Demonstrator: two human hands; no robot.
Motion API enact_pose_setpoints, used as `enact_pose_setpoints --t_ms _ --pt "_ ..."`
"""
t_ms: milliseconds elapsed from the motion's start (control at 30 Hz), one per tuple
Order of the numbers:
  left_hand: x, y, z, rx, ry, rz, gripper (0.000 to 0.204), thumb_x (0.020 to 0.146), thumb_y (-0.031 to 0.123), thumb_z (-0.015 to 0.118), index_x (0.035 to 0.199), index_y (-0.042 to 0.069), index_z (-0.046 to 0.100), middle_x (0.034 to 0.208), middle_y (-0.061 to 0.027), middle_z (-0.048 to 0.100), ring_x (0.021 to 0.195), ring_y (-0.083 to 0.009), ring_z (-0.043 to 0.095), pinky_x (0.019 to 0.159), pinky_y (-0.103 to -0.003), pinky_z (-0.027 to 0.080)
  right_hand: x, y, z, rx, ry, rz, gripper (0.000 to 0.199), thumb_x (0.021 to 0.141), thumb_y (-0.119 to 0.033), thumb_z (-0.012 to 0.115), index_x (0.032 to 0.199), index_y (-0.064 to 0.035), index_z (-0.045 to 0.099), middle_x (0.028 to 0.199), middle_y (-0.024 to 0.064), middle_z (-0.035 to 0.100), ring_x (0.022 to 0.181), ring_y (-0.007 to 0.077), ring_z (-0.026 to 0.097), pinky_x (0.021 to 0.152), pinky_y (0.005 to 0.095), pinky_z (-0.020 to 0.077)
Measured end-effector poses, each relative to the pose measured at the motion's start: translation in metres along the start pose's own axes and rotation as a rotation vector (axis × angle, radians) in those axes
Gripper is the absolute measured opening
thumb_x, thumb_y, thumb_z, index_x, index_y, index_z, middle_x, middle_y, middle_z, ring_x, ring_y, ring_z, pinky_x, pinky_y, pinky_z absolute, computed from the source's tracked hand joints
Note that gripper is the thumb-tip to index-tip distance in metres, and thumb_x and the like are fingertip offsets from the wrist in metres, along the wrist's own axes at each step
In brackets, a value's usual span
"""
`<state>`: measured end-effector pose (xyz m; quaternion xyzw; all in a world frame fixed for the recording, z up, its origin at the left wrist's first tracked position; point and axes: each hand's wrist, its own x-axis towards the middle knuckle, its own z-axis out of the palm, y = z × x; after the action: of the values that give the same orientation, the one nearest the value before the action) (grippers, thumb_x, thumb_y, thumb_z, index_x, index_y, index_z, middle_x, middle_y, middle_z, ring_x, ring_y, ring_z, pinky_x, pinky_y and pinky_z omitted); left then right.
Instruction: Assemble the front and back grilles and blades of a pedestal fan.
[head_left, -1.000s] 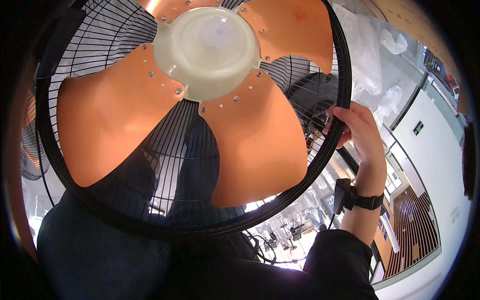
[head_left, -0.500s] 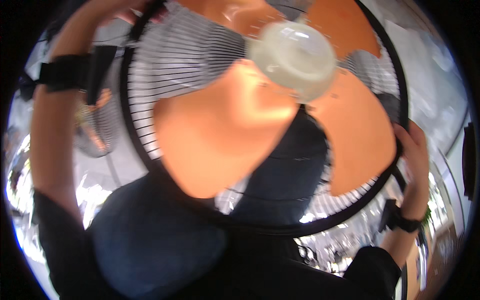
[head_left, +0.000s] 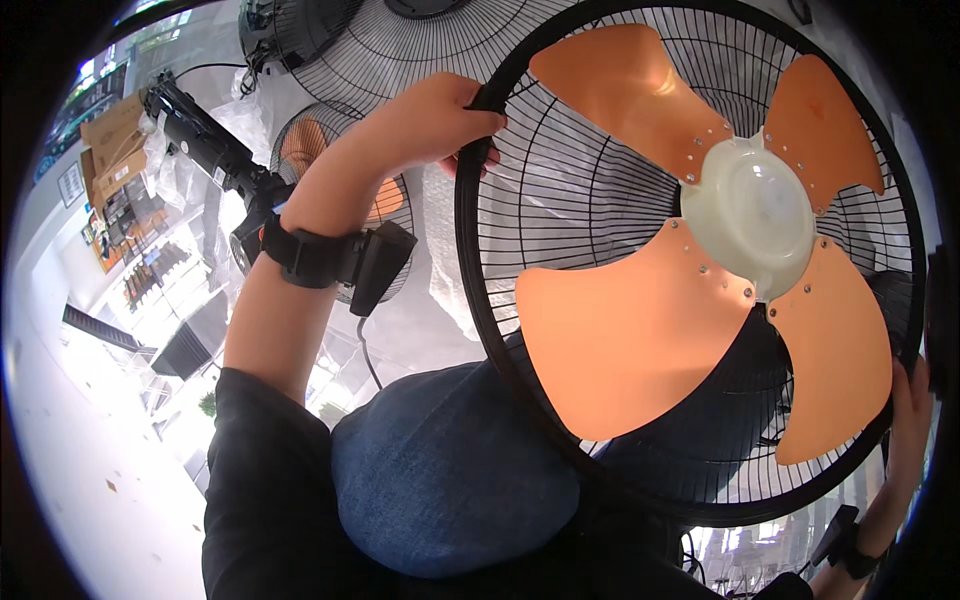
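Note:
A large fan with several orange blades [head_left: 630,330], a cream hub [head_left: 765,215] and a black wire rear guard [head_left: 600,170] fills the right half of the view, tilted over my lap. No front guard covers the blades. My left hand [head_left: 455,115] is closed around the guard's black rim at its upper left, fingers curling behind it. Down at the lower right, my right hand [head_left: 908,400] rests against the same rim. Its thumb side shows, while the rim and the picture's edge hide its other fingers.
Behind my left forearm stands a smaller fan with orange blades [head_left: 300,145]. A separate wire guard [head_left: 370,45] lies at the top, beside a black fan motor part [head_left: 290,40]. Farther left are a black stand-like piece [head_left: 210,140], clear plastic wrapping and cardboard boxes [head_left: 115,145].
The fan has shifted right in the view, and its whole hub now shows. My left hand has come into fuller view on the rim. My right hand sits lower and farther right.

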<state>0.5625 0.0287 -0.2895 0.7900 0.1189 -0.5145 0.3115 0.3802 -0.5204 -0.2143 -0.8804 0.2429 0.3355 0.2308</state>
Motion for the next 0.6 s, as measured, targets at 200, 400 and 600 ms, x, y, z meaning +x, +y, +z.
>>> enact_pose_setpoints --t_ms 200,400,600 --pt "-0.003 -0.001 -0.002 0.024 -0.015 0.001 0.025 0.090 0.018 0.063 0.101 -0.005 0.061 0.079 -0.0123 0.070 0.069 -0.0164 0.070 0.057 -0.026 0.057 -0.011 0.016 -0.003 -0.097 0.041 -0.005 0.040 0.099 -0.033 0.051 0.126 -0.0045 0.056 0.111 0.0143 0.062 0.099 0.0180 0.062 0.089 0.0329 0.0458" --pt "-0.005 -0.005 -0.002 0.003 0.013 -0.004 0.025 0.090 0.018 0.063 0.100 -0.005 0.062 0.080 -0.0130 0.071 0.068 -0.0170 0.070 0.057 -0.026 0.057 -0.016 0.027 -0.002 -0.136 0.068 -0.030 0.040 0.099 -0.034 0.051 0.127 -0.0065 0.055 0.111 0.0139 0.061 0.095 0.0177 0.062 0.085 0.0309 0.0468" --pt "-0.007 0.004 0.001 -0.024 0.015 -0.030 0.023 0.089 0.014 0.063 0.099 -0.007 0.061 0.080 -0.0153 0.070 0.069 -0.0206 0.071 0.059 -0.031 0.059 -0.014 0.037 0.001 -0.156 0.088 -0.050 0.040 0.099 -0.034 0.050 0.129 -0.0085 0.054 0.111 0.0136 0.061 0.091 0.0173 0.063 0.080 0.0289 0.0477"
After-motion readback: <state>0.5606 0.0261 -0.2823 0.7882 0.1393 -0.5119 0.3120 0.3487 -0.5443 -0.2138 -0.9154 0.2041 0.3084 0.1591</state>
